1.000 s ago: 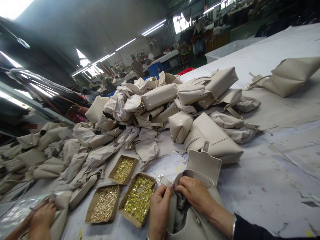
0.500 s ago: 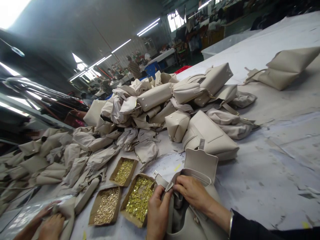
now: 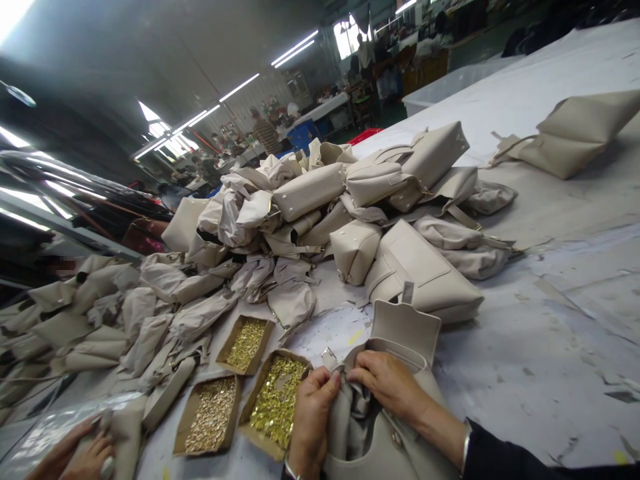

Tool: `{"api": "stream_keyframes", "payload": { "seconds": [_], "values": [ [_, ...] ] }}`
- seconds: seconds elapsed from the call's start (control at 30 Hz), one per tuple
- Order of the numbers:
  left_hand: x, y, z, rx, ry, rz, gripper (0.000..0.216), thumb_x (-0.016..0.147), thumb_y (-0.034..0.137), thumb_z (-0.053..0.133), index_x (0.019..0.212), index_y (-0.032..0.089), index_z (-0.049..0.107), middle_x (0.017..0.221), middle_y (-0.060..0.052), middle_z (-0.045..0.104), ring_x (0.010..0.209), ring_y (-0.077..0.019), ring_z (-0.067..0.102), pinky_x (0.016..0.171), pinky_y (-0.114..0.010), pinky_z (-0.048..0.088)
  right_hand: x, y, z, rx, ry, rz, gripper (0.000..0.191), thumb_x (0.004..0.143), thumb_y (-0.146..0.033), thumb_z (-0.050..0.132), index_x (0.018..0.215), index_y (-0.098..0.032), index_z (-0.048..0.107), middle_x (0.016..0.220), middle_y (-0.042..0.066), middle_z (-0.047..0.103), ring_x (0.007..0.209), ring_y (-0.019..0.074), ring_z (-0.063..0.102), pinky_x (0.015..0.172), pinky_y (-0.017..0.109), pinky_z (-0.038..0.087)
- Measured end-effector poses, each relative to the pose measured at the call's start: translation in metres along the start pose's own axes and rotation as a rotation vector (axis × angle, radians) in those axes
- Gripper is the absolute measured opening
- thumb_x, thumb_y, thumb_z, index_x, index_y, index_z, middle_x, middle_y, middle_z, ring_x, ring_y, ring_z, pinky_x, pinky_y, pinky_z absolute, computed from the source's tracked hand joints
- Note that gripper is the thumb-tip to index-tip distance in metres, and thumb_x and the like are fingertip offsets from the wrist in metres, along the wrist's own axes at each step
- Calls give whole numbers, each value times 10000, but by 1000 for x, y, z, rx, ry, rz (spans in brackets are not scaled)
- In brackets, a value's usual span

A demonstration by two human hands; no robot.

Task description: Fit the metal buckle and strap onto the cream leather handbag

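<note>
At nine o'clock low, a co-worker's hands (image 3: 75,457) pressed on a beige strip (image 3: 120,433) at the table's edge. Just right of these, three open cardboard boxes of brass fittings: one of paler studs (image 3: 210,413), one smaller behind it (image 3: 246,343), one of bright gold pieces (image 3: 277,400) touching the left hand. At six o'clock, left hand (image 3: 310,420) pinched shut on the rim of the beige handbag (image 3: 395,373), thumb up beside a strap end with metal buckle (image 3: 329,358). Right hand (image 3: 387,383) just beside it, almost touching, fingers curled closed on the bag's lining at the mouth; flap standing upright behind. At twelve o'clock, a heap of matching bags (image 3: 350,207) on the white table (image 3: 550,333). At two o'clock, well apart, one lone bag (image 3: 575,137) lying flat.
</note>
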State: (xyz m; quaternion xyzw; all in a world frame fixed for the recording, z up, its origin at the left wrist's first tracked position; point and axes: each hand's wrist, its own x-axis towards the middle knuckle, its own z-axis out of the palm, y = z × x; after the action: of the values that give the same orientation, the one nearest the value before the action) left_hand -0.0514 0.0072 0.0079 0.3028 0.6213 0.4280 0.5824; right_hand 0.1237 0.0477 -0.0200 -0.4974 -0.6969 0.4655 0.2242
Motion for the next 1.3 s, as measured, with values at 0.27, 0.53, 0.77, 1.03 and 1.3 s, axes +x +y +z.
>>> {"api": "stream_keyframes", "payload": {
  "seconds": [0.27,0.53,0.77,1.03,1.3],
  "values": [
    [-3,-3,0,53,3,55,464,715,533,890,782,119,693,749,-28,647,713,-143,537,673,-230,457,2,-12,-7,-96,-29,66,190,971,-311,744,808,-212,745,835,14,774,832,232,711,637,286,329],
    [-3,-3,-4,261,58,140,491,749,580,836,675,140,629,658,12,549,631,-126,458,590,-223,381,0,-22,-10,-231,-34,29,186,993,-330,727,848,-213,742,918,47,787,929,277,731,680,301,358],
    [-10,-5,-6,297,41,183,469,778,600,812,743,144,710,715,-37,662,686,-186,573,652,-252,460,-4,-25,-2,-171,-6,117,200,972,-302,722,791,-219,712,882,22,779,882,259,722,657,302,343],
    [-11,-6,-5,299,62,197,452,785,588,800,759,143,729,719,-44,673,707,-206,603,717,-281,509,-5,-28,-5,-254,-10,35,220,1003,-313,695,806,-216,712,893,26,768,891,255,714,672,310,354],
    [-10,-4,-4,294,19,174,456,788,555,805,942,127,769,897,-90,758,844,-259,685,805,-315,542,-4,-20,1,-119,15,55,189,961,-253,686,780,-206,711,844,7,747,837,213,689,650,293,323]
  ]
}}
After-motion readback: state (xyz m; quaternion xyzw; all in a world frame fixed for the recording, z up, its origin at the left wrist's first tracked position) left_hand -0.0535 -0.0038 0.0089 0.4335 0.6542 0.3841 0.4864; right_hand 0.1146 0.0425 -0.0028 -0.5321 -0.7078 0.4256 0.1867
